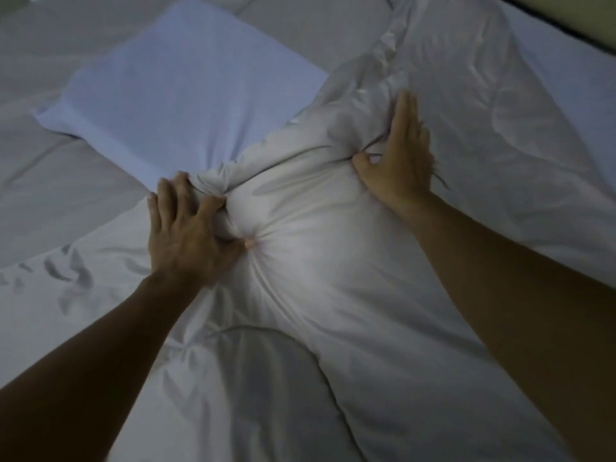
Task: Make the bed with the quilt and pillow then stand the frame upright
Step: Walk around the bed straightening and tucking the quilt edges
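Observation:
A white quilt (310, 261) lies bunched and wrinkled across the middle of the bed. My left hand (186, 228) is closed on a gathered fold at the quilt's upper edge. My right hand (396, 161) pinches the same edge further right, thumb tucked under the cloth and fingers stretched flat on top. A pale blue-white pillow (180, 91) lies flat just beyond my left hand, its near corner tucked under the quilt. The frame is not in view.
A grey bed sheet (60, 181) covers the mattress at left and at the back. The bed's far right edge (566, 55) runs diagonally, with a dark gap and a pale wall behind it.

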Demonstrator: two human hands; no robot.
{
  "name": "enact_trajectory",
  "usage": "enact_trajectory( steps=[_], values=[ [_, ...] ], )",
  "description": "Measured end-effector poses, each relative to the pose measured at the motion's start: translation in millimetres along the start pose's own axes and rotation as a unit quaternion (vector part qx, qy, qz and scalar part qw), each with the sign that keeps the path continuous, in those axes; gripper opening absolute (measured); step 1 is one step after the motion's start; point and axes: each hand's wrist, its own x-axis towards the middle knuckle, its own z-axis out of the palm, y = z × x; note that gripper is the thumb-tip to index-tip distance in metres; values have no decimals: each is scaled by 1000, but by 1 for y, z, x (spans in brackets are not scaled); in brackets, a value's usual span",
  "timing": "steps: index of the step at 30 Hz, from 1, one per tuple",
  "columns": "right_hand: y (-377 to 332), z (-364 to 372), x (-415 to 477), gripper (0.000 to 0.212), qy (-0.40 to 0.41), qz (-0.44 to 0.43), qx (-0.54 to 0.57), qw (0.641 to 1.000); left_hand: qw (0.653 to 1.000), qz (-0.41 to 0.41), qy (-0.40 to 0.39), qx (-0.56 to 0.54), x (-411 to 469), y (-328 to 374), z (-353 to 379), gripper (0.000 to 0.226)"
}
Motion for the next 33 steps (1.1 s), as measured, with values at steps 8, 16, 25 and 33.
enact_trajectory(
  steps=[8, 16, 25, 33],
  values=[
    [1, 2, 4, 73, -20, 16, 20, 999, 997, -23, -14, -70, -12, -5, -26, 110],
    [3, -37, -84, 34, 106, -38, 106, 988, 987, -61, -92, -114, -87, 0, -70, 76],
    [0, -128, -259, 10, 140, -179, 110, 968, 970, 16, -240, -44, -245, 34, -132, 70],
    [-14, -233, -466, 55, 85, -23, 100, 991, 963, 130, -234, -24, -404, 30, -192, 57]
  ],
)
